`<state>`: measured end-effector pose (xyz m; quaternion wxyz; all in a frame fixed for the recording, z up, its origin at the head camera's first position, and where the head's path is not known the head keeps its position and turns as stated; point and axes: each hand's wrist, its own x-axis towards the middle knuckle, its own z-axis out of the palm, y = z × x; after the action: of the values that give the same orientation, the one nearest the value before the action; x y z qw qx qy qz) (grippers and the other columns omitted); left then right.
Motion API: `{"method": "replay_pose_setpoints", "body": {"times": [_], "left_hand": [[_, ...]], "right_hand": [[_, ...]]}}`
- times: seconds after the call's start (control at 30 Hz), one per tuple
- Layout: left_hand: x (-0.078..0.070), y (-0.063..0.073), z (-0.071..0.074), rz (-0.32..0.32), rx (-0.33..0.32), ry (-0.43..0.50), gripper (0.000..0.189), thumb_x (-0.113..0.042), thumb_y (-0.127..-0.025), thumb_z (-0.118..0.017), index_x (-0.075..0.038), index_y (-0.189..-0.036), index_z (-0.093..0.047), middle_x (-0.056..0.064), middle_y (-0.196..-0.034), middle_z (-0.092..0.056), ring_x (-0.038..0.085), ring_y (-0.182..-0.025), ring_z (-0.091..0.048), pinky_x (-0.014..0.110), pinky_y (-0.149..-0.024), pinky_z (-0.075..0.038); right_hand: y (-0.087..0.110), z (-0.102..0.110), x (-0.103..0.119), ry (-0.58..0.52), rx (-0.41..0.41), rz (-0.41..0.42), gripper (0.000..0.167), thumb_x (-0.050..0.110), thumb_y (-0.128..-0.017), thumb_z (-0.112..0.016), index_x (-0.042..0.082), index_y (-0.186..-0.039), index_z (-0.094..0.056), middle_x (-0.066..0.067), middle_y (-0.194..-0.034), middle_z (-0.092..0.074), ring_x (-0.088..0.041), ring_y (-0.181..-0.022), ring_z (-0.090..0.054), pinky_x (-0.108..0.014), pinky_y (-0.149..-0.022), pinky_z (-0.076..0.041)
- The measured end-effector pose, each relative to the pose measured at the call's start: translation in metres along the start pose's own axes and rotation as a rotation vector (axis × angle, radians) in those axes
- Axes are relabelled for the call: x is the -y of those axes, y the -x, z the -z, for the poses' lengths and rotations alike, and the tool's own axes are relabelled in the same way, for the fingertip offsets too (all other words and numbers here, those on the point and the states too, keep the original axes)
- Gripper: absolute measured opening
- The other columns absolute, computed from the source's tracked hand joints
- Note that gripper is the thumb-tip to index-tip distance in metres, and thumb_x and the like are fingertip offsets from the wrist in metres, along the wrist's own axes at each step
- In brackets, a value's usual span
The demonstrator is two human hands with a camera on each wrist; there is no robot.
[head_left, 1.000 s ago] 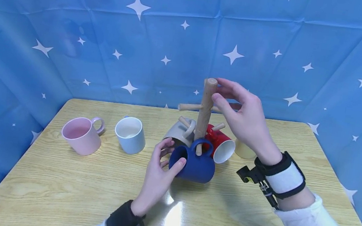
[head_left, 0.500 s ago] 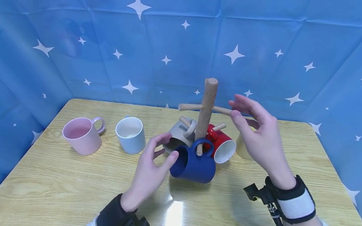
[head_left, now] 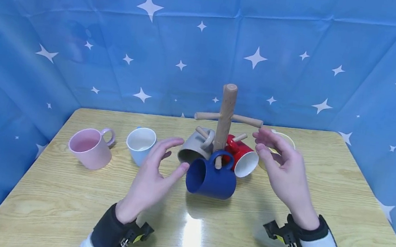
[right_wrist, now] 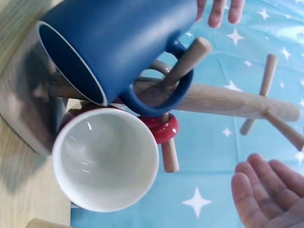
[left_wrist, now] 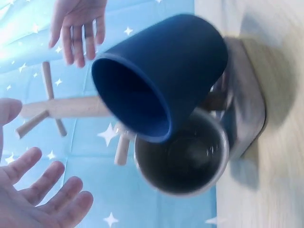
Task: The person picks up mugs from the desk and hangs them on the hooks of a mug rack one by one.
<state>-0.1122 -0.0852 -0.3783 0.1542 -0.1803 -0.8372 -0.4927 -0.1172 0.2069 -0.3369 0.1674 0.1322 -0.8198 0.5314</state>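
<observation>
A wooden mug tree (head_left: 225,118) stands at the middle of the table. By its handle, a dark blue mug (head_left: 217,183) hangs from a front peg, as the right wrist view shows. A grey mug (head_left: 193,146) and a red mug (head_left: 241,157) with a white inside hang from pegs behind it. My left hand (head_left: 151,180) is left of the blue mug, fingers spread and holding nothing. To the right of the red mug, my right hand (head_left: 285,172) is in front of a pale yellow mug (head_left: 286,138) and partly hides it; its fingers are loosely bent around nothing.
On the left of the table stand a pink mug (head_left: 90,149) and a light blue mug (head_left: 140,143), the latter partly behind my left hand. Two upper pegs, left (head_left: 207,116) and right (head_left: 247,121), carry no mug. A blue starry cloth (head_left: 178,46) hangs behind the table (head_left: 41,203).
My left hand has let go of the blue mug and drawn back left. My right hand has left the top of the mug tree, moving right and down. The blue mug stays hanging.
</observation>
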Motion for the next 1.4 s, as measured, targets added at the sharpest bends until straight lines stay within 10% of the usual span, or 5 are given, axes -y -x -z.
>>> {"method": "replay_pose_setpoints", "body": {"times": [0.43,0.83,1.1,1.4], "left_hand": [[0.041,-0.017,0.048,0.091,-0.096,-0.094,0.049,-0.015,-0.101,-0.070,-0.005,-0.146,-0.055,0.019,-0.150,-0.057,0.036,-0.143,-0.051,0.056,-0.117,-0.046],[0.077,-0.022,0.052,0.210,-0.187,-0.134,0.051,-0.021,-0.101,-0.069,-0.003,-0.147,-0.055,0.023,-0.152,-0.053,0.041,-0.146,-0.046,0.060,-0.121,-0.039],[0.089,-0.022,0.054,0.290,-0.195,-0.175,0.056,-0.028,-0.103,-0.067,-0.006,-0.150,-0.051,0.022,-0.159,-0.049,0.042,-0.146,-0.047,0.057,-0.116,-0.039],[0.100,-0.023,0.056,0.395,-0.102,-0.127,0.067,-0.035,-0.105,-0.063,-0.008,-0.160,-0.037,0.022,-0.163,-0.042,0.040,-0.131,-0.051,0.053,-0.107,-0.046]], "right_hand": [[0.015,-0.008,-0.006,0.055,0.019,0.001,0.039,0.011,-0.104,-0.064,0.003,-0.143,-0.062,-0.017,-0.140,-0.070,0.014,-0.114,-0.062,-0.002,-0.097,-0.048],[0.020,-0.005,-0.002,0.050,0.035,0.005,0.037,0.011,-0.105,-0.063,0.005,-0.141,-0.064,-0.017,-0.139,-0.070,0.014,-0.116,-0.061,-0.003,-0.096,-0.049],[0.025,-0.010,0.005,0.062,0.085,0.020,0.036,0.010,-0.104,-0.065,0.007,-0.140,-0.065,-0.014,-0.140,-0.070,-0.020,-0.128,-0.066,-0.006,-0.098,-0.050],[0.027,-0.012,0.006,0.051,0.093,0.025,0.037,0.009,-0.103,-0.065,0.007,-0.140,-0.065,-0.014,-0.140,-0.070,0.013,-0.121,-0.060,-0.007,-0.097,-0.050]]}}
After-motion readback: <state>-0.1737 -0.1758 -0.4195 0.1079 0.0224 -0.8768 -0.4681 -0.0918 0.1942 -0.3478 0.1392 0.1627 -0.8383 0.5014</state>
